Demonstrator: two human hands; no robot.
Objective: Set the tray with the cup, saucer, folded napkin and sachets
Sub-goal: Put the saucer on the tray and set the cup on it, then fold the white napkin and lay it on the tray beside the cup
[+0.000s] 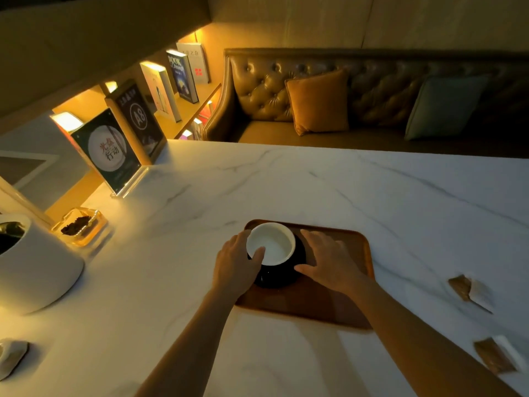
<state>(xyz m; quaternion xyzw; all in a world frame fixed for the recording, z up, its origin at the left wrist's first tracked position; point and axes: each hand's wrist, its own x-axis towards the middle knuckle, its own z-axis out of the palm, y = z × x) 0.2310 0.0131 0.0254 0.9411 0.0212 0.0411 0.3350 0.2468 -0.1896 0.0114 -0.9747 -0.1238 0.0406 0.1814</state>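
While the left hand (236,263) cups the cup (270,243) on its saucer (279,277) on the tray (337,305), the open right hand (329,260) holds nothing; two sachets (469,289) (off to the right) lie nearer it.

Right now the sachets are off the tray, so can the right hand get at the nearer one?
Probably yes: the right hand is free, and only bare table separates it from the sachet.

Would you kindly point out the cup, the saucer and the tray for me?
cup (272,245): head view, on its white inside.
saucer (282,275): head view, on its dark near rim.
tray (309,303): head view, on its bare wooden floor near the front.
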